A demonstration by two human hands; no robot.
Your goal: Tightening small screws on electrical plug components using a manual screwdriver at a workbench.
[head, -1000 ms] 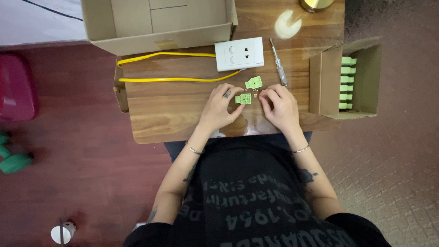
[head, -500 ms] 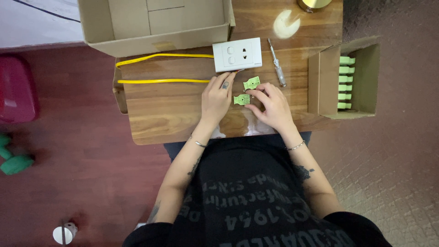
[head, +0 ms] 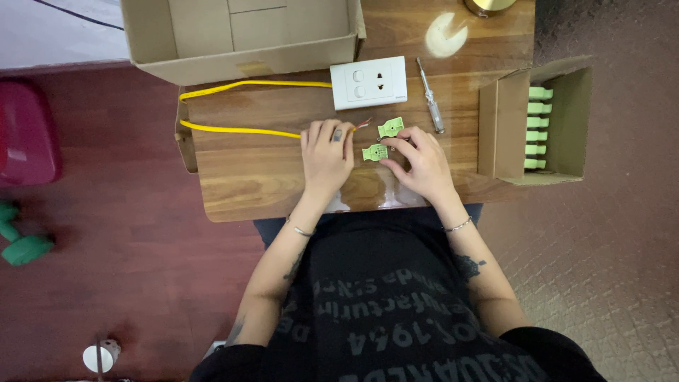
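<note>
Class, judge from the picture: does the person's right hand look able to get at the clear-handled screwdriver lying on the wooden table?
Probably yes. The right hand rests by a small green connector, and the clear-handled screwdriver lies just beyond it on bare wooden table, nothing between.

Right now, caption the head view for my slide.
Seated at a wooden table, left hand rests on yellow wire while right hand fingers a green connector below a white socket.

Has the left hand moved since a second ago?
Yes. The left hand has slid left along the wooden table onto the yellow wire, away from the green connector that the right hand touches.
</note>
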